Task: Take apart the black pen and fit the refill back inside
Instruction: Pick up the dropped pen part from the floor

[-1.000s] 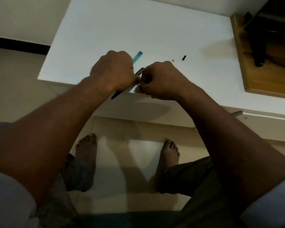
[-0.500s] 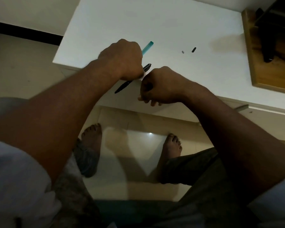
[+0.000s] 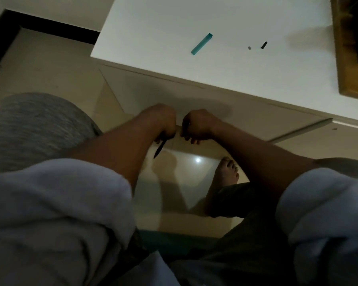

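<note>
My left hand (image 3: 163,120) grips the black pen (image 3: 159,150), whose pointed end sticks out below the fist, down and to the left. Right beside it, my right hand (image 3: 196,124) has its fingers curled at the pen's upper end, where a dark sliver shows in the fist. Both hands hang in front of the white table (image 3: 215,67), below its front edge and over the floor. The middle of the pen is hidden inside the fists. A small black piece (image 3: 264,45) and a tiny grey piece (image 3: 249,48) lie on the tabletop.
A teal cap (image 3: 202,44) lies on the table, left of the small pieces. A wooden tray (image 3: 351,58) with dark objects stands at the table's right end. Below are tiled floor, my knees and a bare foot (image 3: 227,172).
Both hands have come off the tabletop and down in front of the table's edge, taking the pen along. The right hand, briefly apart, is back against the left. The teal cap is uncovered.
</note>
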`<state>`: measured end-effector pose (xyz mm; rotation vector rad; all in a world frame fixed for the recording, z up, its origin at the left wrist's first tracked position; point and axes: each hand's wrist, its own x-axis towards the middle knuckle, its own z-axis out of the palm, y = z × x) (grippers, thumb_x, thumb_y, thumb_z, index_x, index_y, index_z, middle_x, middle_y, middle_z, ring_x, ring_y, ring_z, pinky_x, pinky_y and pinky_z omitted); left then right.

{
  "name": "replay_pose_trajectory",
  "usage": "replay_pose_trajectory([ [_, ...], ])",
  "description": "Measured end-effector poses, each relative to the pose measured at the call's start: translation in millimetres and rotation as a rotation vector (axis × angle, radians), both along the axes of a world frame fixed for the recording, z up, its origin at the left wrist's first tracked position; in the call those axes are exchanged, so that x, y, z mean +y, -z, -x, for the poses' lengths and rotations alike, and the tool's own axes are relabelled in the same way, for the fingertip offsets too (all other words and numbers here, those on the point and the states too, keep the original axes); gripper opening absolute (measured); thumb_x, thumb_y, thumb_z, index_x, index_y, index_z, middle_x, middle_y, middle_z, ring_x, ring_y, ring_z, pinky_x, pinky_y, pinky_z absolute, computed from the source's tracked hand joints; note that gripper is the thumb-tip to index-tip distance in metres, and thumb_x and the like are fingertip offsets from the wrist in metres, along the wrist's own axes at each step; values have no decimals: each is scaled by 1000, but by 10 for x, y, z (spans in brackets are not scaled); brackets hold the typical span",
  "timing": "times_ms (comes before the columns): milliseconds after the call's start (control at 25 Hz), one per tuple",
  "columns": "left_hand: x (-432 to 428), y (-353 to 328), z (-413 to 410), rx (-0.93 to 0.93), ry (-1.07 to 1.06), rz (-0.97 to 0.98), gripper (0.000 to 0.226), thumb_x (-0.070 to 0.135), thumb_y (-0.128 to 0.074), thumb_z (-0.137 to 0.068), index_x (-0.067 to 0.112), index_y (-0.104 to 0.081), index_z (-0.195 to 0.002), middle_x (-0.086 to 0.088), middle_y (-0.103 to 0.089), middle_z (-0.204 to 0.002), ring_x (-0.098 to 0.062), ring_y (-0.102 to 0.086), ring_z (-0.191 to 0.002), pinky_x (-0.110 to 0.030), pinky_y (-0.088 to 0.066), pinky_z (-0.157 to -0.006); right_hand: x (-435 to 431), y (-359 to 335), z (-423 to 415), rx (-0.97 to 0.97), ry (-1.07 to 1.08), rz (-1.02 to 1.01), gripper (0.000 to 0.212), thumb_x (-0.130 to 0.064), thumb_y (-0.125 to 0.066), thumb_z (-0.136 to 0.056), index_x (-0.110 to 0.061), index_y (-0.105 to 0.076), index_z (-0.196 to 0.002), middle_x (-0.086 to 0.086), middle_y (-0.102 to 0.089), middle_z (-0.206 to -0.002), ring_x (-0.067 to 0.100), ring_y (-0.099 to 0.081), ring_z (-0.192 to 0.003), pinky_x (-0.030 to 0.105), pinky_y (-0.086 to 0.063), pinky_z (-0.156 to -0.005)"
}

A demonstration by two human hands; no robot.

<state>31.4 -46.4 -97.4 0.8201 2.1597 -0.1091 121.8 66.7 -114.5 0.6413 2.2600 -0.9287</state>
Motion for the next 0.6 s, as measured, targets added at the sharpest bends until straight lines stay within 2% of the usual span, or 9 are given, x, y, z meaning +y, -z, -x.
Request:
replay_pose_trajectory([
  [40,-40,164,-41,22,-38,-18,11,15,-74,-85,5,-72,-82,-11,-75,-81,-24,-76,-69,-35,-64,-66,-3,193,-16,-27,38,16,21,-18,-72,-99,1,-78,-103,15,-81,-96,27,-80,-83,41,-66,-78],
  [120,-116,485,-96,79,-126,-73,18,12,-70,-84,9,-60,-69,-15,-70,-90,-29,-72,-78,-29,-55,-62,9,612,-36,-108,87,20,21,-17,-70,-99,2,-79,-101,15,-81,-95,27,-80,-85,44,-66,-83],
  [200,-152,769,-120,104,-205,-108,29,12,-67,-84,12,-50,-61,-16,-70,-94,-29,-66,-73,-25,-44,-54,11,1025,-76,-160,144,6,21,-14,-68,-98,2,-80,-98,15,-82,-91,27,-81,-84,46,-66,-84],
  [320,-130,1040,-74,84,-301,-123,30,16,-66,-87,12,-47,-64,-16,-69,-98,-31,-65,-80,-28,-44,-61,-51,1603,-150,-135,355,35,20,-11,-68,-93,4,-80,-90,17,-81,-84,30,-80,-79,48,-66,-79],
  [440,-142,1279,-43,70,-394,-112,19,25,-63,-91,9,-57,-82,-15,-68,-99,-27,-55,-74,-30,-42,-63,-148,2100,-216,-145,513,-24,21,-13,-67,-93,1,-75,-80,13,-78,-80,27,-77,-74,36,-65,-70],
  [520,-184,1325,-86,132,-417,-98,19,30,-59,-93,13,-61,-98,-11,-62,-88,-23,-45,-63,-27,-34,-58,-168,2356,-213,-137,494,-115,29,-16,-61,-96,-10,-61,-67,3,-66,-70,22,-66,-67,22,-48,-53],
  [600,-230,1259,-164,255,-352,-69,22,36,-54,-97,20,-64,-108,-1,-54,-79,-15,-38,-56,-24,-17,-48,-204,2497,-162,-126,501,-153,34,-16,-56,-97,-17,-51,-64,-1,-56,-68,22,-59,-69,20,-34,-50],
])
